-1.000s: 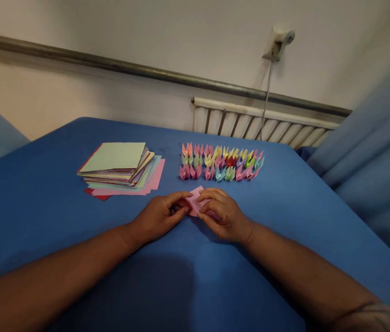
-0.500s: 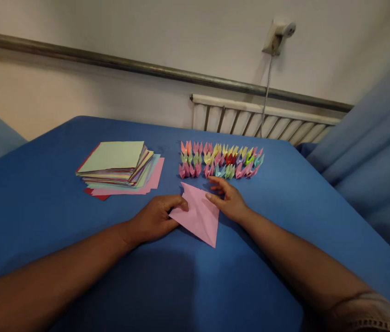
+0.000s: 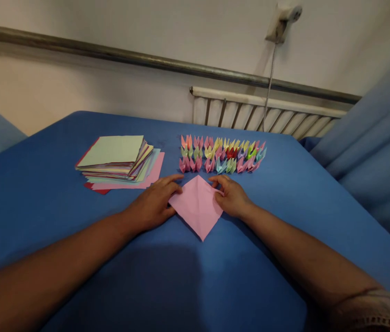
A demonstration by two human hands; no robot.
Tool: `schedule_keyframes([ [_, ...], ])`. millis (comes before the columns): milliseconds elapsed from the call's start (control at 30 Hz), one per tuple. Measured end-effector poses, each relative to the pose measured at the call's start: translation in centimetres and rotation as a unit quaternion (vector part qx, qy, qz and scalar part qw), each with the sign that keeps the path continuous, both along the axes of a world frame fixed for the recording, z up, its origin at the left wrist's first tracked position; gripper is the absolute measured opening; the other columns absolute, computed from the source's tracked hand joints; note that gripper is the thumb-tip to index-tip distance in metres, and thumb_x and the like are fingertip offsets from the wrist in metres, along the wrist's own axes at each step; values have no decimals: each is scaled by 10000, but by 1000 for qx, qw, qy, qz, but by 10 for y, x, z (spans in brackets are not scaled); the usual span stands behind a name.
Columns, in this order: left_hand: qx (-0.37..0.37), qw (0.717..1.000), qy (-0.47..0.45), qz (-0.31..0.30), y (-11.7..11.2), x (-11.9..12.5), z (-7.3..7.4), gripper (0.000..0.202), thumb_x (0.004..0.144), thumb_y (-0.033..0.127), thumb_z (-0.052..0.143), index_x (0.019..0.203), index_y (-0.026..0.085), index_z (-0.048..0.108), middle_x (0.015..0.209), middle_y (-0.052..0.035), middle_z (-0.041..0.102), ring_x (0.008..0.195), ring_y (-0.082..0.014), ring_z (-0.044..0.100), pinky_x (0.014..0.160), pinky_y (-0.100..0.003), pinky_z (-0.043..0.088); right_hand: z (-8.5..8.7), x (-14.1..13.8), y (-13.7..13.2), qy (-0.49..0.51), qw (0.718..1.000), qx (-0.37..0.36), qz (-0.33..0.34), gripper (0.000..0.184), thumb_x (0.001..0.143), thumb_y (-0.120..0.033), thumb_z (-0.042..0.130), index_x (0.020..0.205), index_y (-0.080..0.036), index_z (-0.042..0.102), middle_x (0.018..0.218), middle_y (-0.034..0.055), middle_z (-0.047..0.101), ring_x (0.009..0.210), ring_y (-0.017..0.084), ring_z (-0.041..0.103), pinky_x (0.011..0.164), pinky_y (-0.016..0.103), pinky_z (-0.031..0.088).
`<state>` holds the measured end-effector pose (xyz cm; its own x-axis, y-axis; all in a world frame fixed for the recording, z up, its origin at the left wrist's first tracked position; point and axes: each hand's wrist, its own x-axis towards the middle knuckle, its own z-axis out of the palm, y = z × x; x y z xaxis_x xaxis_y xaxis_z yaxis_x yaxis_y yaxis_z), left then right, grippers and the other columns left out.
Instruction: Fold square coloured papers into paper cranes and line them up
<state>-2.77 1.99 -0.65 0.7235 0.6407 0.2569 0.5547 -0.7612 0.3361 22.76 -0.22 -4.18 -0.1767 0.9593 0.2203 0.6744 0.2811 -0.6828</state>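
A pink sheet of origami paper (image 3: 199, 210) lies in a diamond position in front of me, a crease running down its middle from the far corner to the near one. My left hand (image 3: 156, 202) is closed at the paper's left corner, and its fingers partly hide that corner. At the right corner, my right hand (image 3: 233, 197) pinches the edge between thumb and fingers. Just beyond the paper stand rows of small folded paper cranes (image 3: 231, 153) in pink, yellow, green, red and blue.
A stack of coloured paper sheets (image 3: 112, 154) sits on the blue-covered table (image 3: 139, 281), to the left of the cranes. Behind the table are a metal pipe (image 3: 146, 60), a radiator (image 3: 236, 108) and a wall socket with a plug (image 3: 280, 27). A blue curtain (image 3: 378, 124) hangs at the right.
The pink paper has turned from a slanted, tilted pose into a straight diamond. My right hand has closed on its right corner; my left fingers have shifted to the left corner.
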Motion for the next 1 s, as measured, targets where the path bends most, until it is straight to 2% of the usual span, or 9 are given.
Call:
schedule_keyframes([
  [67, 58, 998, 17, -13, -6, 4, 2, 471, 790, 194, 591, 1250, 159, 497, 1464, -172, 370, 1344, -313, 348, 1072, -496, 327, 4, 0, -2, -24, 1000, 10, 9, 521, 697, -18, 502, 1175, -219, 555, 1011, 29, 605, 902, 165, 574, 827, 327, 471],
  [133, 91, 993, 40, -67, -14, 8, 4, 509, 822, 177, 564, 1322, 196, 468, 1465, -150, 392, 1361, -314, 329, 1090, -513, 290, 5, 0, -4, -33, 999, 17, 19, 513, 699, -22, 505, 1170, -218, 559, 1019, 36, 603, 934, 175, 574, 849, 341, 472],
  [267, 89, 982, 94, -140, -20, 13, 5, 268, 888, 181, 491, 1123, 209, 616, 1274, -92, 605, 1264, -279, 470, 1091, -506, 274, 2, 3, -2, -42, 998, 34, 34, 507, 708, -32, 513, 1177, -219, 563, 1113, 61, 576, 1015, 187, 565, 891, 364, 466],
  [367, 66, 985, 116, -109, -18, 11, 5, 209, 905, 185, 462, 1015, 183, 640, 1147, -85, 665, 1113, -243, 579, 1051, -467, 333, 2, 4, -2, -66, 993, 80, 58, 477, 721, -32, 509, 1153, -220, 580, 1204, 76, 563, 1137, 217, 520, 974, 425, 407],
  [500, 27, 993, 89, -71, -16, 10, 2, 245, 859, 181, 524, 1088, 174, 610, 1158, -93, 649, 1075, -237, 586, 961, -394, 421, 14, 1, -11, -24, 982, 124, 139, 379, 784, -75, 494, 1121, -221, 586, 1147, 68, 619, 1086, 213, 561, 964, 422, 412],
  [600, 1, 998, 46, -48, -13, 11, -2, 224, 883, 196, 496, 1067, 175, 622, 1175, -76, 641, 1083, -211, 578, 962, -358, 426, 25, 1, -19, 36, 978, 75, 193, 250, 907, -249, 466, 1123, -200, 582, 1051, 63, 656, 981, 188, 608, 894, 348, 460],
  [733, -47, 999, 9, 12, -4, 10, -6, 275, 917, 326, 474, 1101, 193, 630, 1149, -70, 646, 1069, -214, 581, 948, -364, 441, 29, 6, -17, 26, 971, 21, 238, 386, 883, -473, 516, 1130, -182, 576, 1014, 58, 652, 877, 194, 610, 789, 318, 480],
  [833, -60, 997, -6, 51, 1, 9, -6, 357, 899, 408, 496, 1142, 175, 614, 1129, -89, 648, 1048, -236, 584, 929, -383, 448, 25, 7, -13, -46, 978, 35, 199, 410, 800, -469, 634, 1080, -171, 595, 966, 60, 647, 842, 208, 592, 770, 333, 464],
  [1000, -54, 994, -11, 90, 2, 9, -8, 354, 871, 394, 525, 1131, 167, 603, 1125, -99, 642, 1055, -265, 568, 929, -429, 445, 16, 5, -10, -84, 989, 19, 117, 321, 796, -296, 622, 1098, -192, 589, 900, 32, 652, 780, 187, 597, 719, 311, 458],
])
